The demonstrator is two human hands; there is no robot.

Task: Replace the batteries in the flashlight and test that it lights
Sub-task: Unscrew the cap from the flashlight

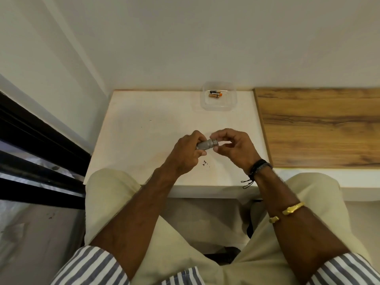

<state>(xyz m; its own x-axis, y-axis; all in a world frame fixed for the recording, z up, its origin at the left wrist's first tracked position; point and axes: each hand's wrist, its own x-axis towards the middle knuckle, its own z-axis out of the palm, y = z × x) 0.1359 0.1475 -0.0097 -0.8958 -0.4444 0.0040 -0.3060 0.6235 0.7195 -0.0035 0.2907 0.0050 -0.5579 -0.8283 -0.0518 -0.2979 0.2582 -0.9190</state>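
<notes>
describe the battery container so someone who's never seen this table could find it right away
Start at the white table against the wall. At its far edge, right of centre, sits a clear plastic container. It alone is see-through, holding two small batteries, one orange-tipped.

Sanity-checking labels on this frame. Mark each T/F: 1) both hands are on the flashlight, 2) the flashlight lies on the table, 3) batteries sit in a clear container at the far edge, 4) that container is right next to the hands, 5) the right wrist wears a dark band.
1) Both hands are on the flashlight. True: the left hand grips the flashlight body and the right hand pinches its end.
2) The flashlight lies on the table. False: it is held above the white table.
3) Batteries sit in a clear container. True: batteries lie in the clear container at the far edge.
4) The container is next to the hands. False: it sits apart, farther back.
5) The right wrist wears a dark band. True: dark band.
</notes>
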